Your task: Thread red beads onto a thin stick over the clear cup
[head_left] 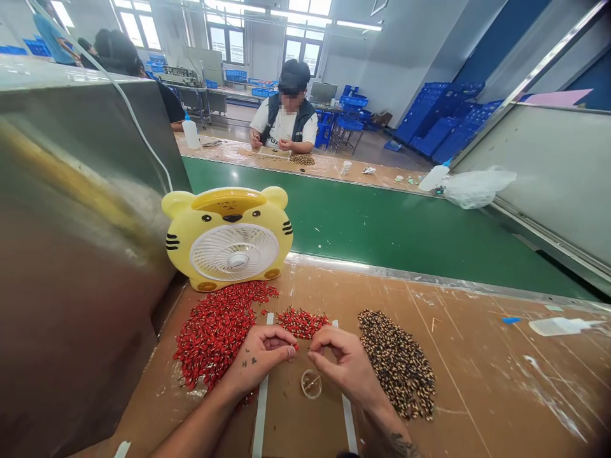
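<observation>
My left hand is closed, thumb against fingertips, on a small red piece. Facing it, my right hand has its thumb and index finger pinched together; whatever they hold is too small to make out. Just below and between the hands lies a small round clear dish. A large heap of red pieces is left of my left hand. Beyond both hands is a smaller red pile. Right of my right hand spreads a heap of black and tan pieces.
A yellow animal-shaped fan stands behind the red heap. A metal cabinet borders the left side. Across the green belt a person sits working. A glue bottle lies at the right.
</observation>
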Demonstrator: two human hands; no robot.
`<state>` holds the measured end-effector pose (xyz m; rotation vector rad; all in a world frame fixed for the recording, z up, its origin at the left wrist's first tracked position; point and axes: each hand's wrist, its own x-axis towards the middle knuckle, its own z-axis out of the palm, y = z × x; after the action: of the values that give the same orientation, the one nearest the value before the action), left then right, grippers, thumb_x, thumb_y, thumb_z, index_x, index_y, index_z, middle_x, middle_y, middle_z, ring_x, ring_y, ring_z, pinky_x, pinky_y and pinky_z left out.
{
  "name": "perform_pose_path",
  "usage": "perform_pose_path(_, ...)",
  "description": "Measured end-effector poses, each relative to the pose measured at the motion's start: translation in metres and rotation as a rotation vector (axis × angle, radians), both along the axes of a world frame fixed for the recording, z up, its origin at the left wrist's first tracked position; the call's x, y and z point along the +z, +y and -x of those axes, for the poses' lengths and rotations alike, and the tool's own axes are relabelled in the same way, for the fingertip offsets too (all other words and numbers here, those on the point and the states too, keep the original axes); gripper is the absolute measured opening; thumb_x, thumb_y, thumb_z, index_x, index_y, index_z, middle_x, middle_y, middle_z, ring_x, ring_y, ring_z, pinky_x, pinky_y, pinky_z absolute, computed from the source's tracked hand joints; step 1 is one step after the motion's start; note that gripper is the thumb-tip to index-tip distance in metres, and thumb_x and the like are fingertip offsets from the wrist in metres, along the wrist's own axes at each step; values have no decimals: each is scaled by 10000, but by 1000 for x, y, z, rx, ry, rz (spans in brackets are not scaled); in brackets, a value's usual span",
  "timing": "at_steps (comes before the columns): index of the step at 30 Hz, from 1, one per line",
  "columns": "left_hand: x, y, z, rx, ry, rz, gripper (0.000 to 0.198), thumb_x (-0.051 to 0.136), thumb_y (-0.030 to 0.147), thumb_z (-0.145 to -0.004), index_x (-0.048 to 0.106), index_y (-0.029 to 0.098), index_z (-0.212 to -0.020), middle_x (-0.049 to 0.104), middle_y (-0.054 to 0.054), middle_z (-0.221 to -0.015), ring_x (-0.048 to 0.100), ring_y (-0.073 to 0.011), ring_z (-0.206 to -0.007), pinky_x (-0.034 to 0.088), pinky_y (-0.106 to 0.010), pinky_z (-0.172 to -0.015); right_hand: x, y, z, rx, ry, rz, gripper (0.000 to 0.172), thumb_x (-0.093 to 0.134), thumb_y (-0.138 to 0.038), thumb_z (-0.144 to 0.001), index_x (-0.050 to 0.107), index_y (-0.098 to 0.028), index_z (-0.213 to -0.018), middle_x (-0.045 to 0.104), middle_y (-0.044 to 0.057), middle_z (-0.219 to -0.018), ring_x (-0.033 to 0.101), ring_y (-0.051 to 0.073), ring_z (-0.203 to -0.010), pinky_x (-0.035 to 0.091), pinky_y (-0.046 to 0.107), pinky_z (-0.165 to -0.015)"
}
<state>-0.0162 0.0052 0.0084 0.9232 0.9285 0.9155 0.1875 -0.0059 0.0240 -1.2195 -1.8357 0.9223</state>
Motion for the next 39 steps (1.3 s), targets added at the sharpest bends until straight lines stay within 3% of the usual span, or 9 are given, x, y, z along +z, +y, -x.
perform_pose_path(7, -2, 1, 0, -3, -25, -58, 116, 806, 195, -644, 777, 140, -743, 738, -51, -748, 644, -155, -701, 507, -245, -687, 4, 1, 13, 30, 44, 1, 92, 702, -218, -845, 697, -196, -756, 704, 31, -756, 648, 170, -723, 499, 274, -698)
perform_pose_path(20, -6, 2, 1, -5, -30, -150, 91, 784, 169, -678, 803, 157, -766, 738, -61, -775, 654, -165, -747, 510, -242, -707, 7, -3, 17, 44, 36, -82, 89, 679, -167, -859, 758, -205, -858, 750, 46, -843, 689, 170, -781, 529, 264, -744)
perform_pose_path(29, -6, 0, 2, 43, 71, -266, 72, 756, 177, -718, 814, 169, -760, 718, -71, -763, 653, -166, -733, 503, -230, -664, 1, -1, 17, -34, 121, 146, 96, 702, -246, -851, 783, -211, -814, 755, 36, -803, 686, 172, -755, 523, 254, -715)
perform_pose_path(39, -10, -4, 4, 59, 231, -333, 86, 732, 166, -744, 815, 174, -768, 735, -65, -704, 638, -147, -635, 468, -207, -587, 3, -2, 15, -3, 61, 171, 170, 680, -301, -871, 788, -196, -793, 702, 29, -706, 607, 156, -660, 445, 254, -625)
